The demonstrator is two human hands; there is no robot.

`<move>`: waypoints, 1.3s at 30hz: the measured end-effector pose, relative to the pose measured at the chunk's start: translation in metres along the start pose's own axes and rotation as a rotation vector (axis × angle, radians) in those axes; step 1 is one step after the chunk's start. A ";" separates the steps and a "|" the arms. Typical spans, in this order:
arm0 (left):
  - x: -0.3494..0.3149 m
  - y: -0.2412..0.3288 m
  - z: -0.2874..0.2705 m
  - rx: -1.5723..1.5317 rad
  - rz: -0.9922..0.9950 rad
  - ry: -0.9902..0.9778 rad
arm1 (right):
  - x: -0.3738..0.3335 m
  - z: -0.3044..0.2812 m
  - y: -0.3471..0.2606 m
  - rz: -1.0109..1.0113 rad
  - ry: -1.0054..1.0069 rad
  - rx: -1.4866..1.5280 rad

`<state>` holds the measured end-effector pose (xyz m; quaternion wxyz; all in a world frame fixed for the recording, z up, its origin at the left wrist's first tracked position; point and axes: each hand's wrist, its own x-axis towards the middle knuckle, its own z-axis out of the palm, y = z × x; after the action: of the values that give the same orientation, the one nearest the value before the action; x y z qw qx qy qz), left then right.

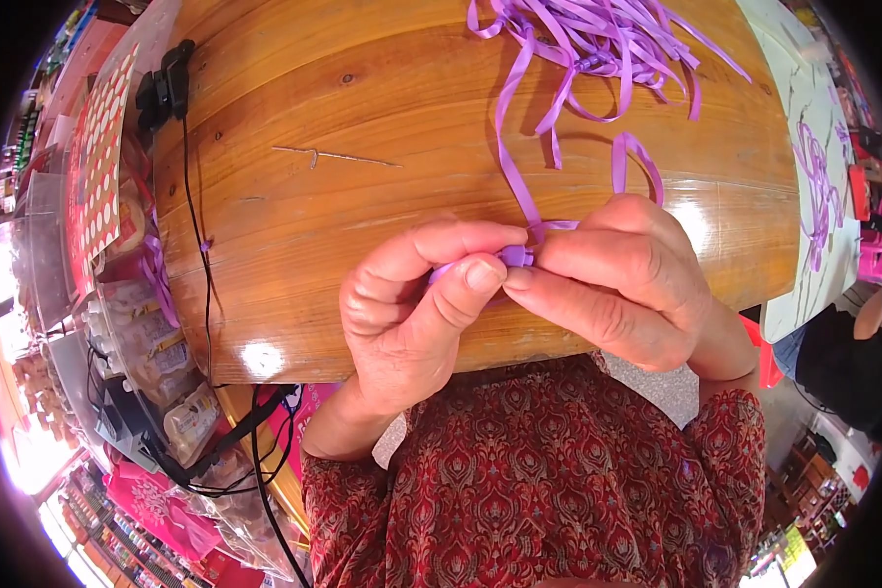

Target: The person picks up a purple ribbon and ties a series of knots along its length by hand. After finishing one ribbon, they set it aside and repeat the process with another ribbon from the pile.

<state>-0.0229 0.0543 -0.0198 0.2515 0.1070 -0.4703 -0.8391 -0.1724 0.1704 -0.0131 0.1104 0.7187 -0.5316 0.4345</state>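
Note:
Both hands meet above the near edge of the wooden table. My left hand [402, 304] is closed, with thumb and forefinger pinching a small purple plastic piece [516, 257], perhaps a buckle or clip; the fingers hide most of it. My right hand [632, 279] is closed beside it, its fingertips pinching a purple ribbon [514, 176] close to the piece. One length of the ribbon runs up the table toward a tangled pile of purple ribbons [608, 44] at the far side. Another loop of ribbon [641, 147] rises behind my right hand.
On the wooden table [284, 235] lies a thin twisted wire tool [338, 157]. A black cable [188, 167] runs down the left side from a black clamp-like device [167, 86]. More purple ribbons [819, 196] lie on a white surface at right. Bagged goods [157, 338] crowd the left.

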 end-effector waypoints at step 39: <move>0.005 -0.008 -0.003 0.542 0.233 0.073 | 0.009 -0.006 0.006 0.663 0.002 0.652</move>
<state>-0.0282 0.0527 -0.0278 0.3253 0.1455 -0.6768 -0.6442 -0.1797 0.1659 -0.0047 -0.2657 0.5067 -0.5684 0.5913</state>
